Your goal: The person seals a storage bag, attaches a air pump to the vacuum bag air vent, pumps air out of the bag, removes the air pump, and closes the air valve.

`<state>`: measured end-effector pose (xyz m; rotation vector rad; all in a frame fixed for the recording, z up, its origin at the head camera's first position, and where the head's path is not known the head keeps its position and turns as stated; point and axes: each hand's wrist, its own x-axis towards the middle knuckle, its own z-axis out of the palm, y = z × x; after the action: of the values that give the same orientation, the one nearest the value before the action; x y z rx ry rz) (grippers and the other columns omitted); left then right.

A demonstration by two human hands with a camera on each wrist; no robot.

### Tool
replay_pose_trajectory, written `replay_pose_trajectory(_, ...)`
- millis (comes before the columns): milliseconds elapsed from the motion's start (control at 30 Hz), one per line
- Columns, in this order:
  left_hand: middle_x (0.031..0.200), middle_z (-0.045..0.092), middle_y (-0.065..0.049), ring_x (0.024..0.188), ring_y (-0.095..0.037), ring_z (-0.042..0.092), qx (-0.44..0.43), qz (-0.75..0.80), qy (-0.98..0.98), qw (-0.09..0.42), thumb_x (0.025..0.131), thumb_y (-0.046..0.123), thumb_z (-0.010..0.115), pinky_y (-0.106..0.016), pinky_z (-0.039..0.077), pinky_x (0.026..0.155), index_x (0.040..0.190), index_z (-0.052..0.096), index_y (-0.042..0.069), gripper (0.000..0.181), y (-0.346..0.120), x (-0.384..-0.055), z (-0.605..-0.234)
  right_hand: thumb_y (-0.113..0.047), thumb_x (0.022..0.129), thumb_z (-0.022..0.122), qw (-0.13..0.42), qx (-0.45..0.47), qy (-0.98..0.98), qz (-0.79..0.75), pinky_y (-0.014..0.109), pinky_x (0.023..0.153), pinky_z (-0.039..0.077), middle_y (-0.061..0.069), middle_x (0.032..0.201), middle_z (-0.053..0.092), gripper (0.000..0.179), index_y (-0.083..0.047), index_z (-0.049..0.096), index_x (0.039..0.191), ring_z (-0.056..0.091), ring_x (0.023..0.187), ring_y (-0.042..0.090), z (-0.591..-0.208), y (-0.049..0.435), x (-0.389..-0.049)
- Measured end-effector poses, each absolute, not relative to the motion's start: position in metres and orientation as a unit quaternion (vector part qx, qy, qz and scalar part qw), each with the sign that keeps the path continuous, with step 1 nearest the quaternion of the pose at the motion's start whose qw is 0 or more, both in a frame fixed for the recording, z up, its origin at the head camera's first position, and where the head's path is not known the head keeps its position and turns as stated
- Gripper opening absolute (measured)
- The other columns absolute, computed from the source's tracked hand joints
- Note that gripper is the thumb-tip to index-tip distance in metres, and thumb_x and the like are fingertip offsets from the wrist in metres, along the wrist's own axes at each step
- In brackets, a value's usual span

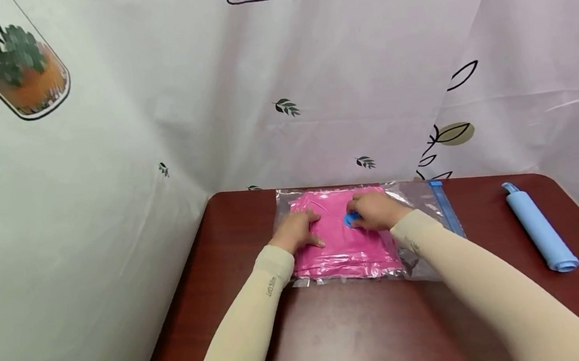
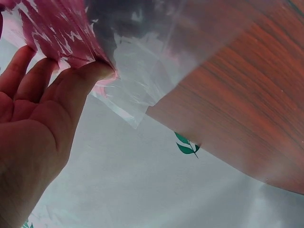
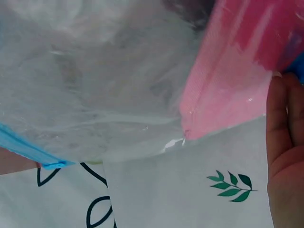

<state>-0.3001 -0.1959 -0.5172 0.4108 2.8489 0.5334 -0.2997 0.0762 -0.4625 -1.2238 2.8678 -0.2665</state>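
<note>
A clear plastic storage bag [image 1: 424, 260] lies flat on the table with folded pink fabric [image 1: 339, 252] inside it. A blue zip strip [image 1: 447, 209] runs down its right end. My left hand [image 1: 298, 232] rests on the left side of the bag, thumb and fingers spread; the left wrist view shows its fingers [image 2: 78, 88] against the plastic. At the middle of the pink part, my right hand [image 1: 373, 211] pinches a round blue valve cap [image 1: 350, 219], partly covered by the fingers. Only a bit of blue beside those fingertips shows in the right wrist view.
A light blue hand pump [image 1: 542, 228] lies at the right side of the dark red-brown table [image 1: 341, 336]. White cloth [image 1: 351, 64] printed with plants hangs behind the table and along its left side.
</note>
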Motion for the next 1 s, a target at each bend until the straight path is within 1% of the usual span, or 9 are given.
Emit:
replay_pose_trajectory(133, 0.175, 0.056, -0.005, 0.163, -0.035, 0.055, 0.133, 0.175, 0.97, 0.105, 0.078, 0.047, 0.105, -0.052, 0.049, 0.133, 0.159, 0.069, 0.027, 0.091, -0.198, -0.301, -0.515, -0.035, 0.102, 0.088, 0.002, -0.373, 0.924, -0.086, 0.045, 0.087, 0.067, 0.009, 0.101, 0.075, 0.036, -0.004, 0.08, 0.116, 0.07, 0.084, 0.02, -0.464, 0.075, -0.302)
replay_pose_trajectory(233, 0.175, 0.056, -0.006, 0.162, -0.035, 0.056, 0.132, 0.171, 0.971, 0.107, 0.078, 0.047, 0.105, -0.053, 0.05, 0.133, 0.159, 0.069, 0.027, 0.091, -0.199, -0.303, -0.515, -0.038, 0.101, 0.087, 0.041, -0.355, 0.927, -0.114, 0.048, 0.095, 0.067, 0.011, 0.112, 0.076, 0.042, -0.006, 0.078, 0.127, 0.074, 0.095, 0.023, -0.462, 0.077, -0.305)
replay_pose_trajectory(300, 0.174, 0.058, -0.007, 0.161, -0.035, 0.057, 0.133, 0.17, 0.971, 0.106, 0.077, 0.046, 0.106, -0.053, 0.05, 0.132, 0.158, 0.069, 0.027, 0.091, -0.199, -0.303, -0.516, -0.029, 0.1, 0.088, 0.067, -0.362, 0.92, -0.136, 0.052, 0.103, 0.066, 0.013, 0.122, 0.075, 0.04, -0.008, 0.077, 0.132, 0.076, 0.106, 0.027, -0.458, 0.079, -0.306)
replay_pose_trajectory(400, 0.171, 0.061, -0.007, 0.158, -0.036, 0.06, 0.138, 0.171, 0.97, 0.101, 0.076, 0.046, 0.107, -0.052, 0.052, 0.13, 0.157, 0.071, 0.027, 0.09, -0.2, -0.303, -0.521, -0.01, 0.095, 0.086, 0.071, -0.409, 0.9, -0.134, 0.054, 0.106, 0.066, 0.014, 0.125, 0.077, 0.035, -0.01, 0.079, 0.129, 0.077, 0.111, 0.03, -0.452, 0.08, -0.307)
replay_pose_trajectory(567, 0.165, 0.067, -0.006, 0.153, -0.037, 0.064, 0.14, 0.176, 0.97, 0.097, 0.077, 0.046, 0.106, -0.052, 0.054, 0.128, 0.156, 0.072, 0.026, 0.088, -0.2, -0.296, -0.525, 0.004, 0.096, 0.081, 0.032, -0.436, 0.895, -0.089, 0.046, 0.096, 0.068, 0.008, 0.109, 0.079, 0.026, -0.01, 0.084, 0.117, 0.075, 0.096, 0.023, -0.456, 0.074, -0.3)
replay_pose_trajectory(767, 0.164, 0.069, -0.005, 0.153, -0.036, 0.064, 0.128, 0.182, 0.97, 0.103, 0.079, 0.043, 0.105, -0.051, 0.053, 0.13, 0.157, 0.071, 0.024, 0.088, -0.197, -0.285, -0.514, -0.014, 0.098, 0.088, -0.033, -0.42, 0.905, -0.055, 0.041, 0.077, 0.067, 0.004, 0.093, 0.072, 0.011, -0.01, 0.079, 0.103, 0.069, 0.078, 0.018, -0.466, 0.063, -0.291)
replay_pose_trajectory(833, 0.164, 0.069, -0.004, 0.153, -0.035, 0.064, 0.129, 0.179, 0.97, 0.099, 0.077, 0.044, 0.106, -0.05, 0.053, 0.13, 0.156, 0.071, 0.025, 0.088, -0.198, -0.285, -0.511, -0.023, 0.101, 0.087, -0.054, -0.424, 0.903, -0.039, 0.041, 0.073, 0.067, 0.004, 0.09, 0.07, 0.018, -0.008, 0.077, 0.099, 0.069, 0.075, 0.02, -0.467, 0.059, -0.29)
replay_pose_trajectory(900, 0.165, 0.068, -0.005, 0.154, -0.035, 0.064, 0.135, 0.174, 0.971, 0.095, 0.077, 0.044, 0.106, -0.05, 0.052, 0.13, 0.156, 0.072, 0.025, 0.089, -0.197, -0.287, -0.51, -0.03, 0.103, 0.085, -0.053, -0.427, 0.902, -0.032, 0.041, 0.071, 0.066, 0.005, 0.088, 0.068, 0.025, -0.007, 0.075, 0.097, 0.068, 0.074, 0.02, -0.466, 0.056, -0.292)
replay_pose_trajectory(1000, 0.165, 0.068, -0.004, 0.153, -0.034, 0.065, 0.143, 0.176, 0.97, 0.087, 0.076, 0.045, 0.106, -0.05, 0.053, 0.129, 0.155, 0.072, 0.026, 0.088, -0.198, -0.293, -0.515, -0.025, 0.1, 0.087, -0.017, -0.433, 0.9, -0.036, 0.042, 0.077, 0.068, 0.007, 0.094, 0.07, 0.022, -0.006, 0.077, 0.102, 0.071, 0.079, 0.022, -0.457, 0.055, -0.297)
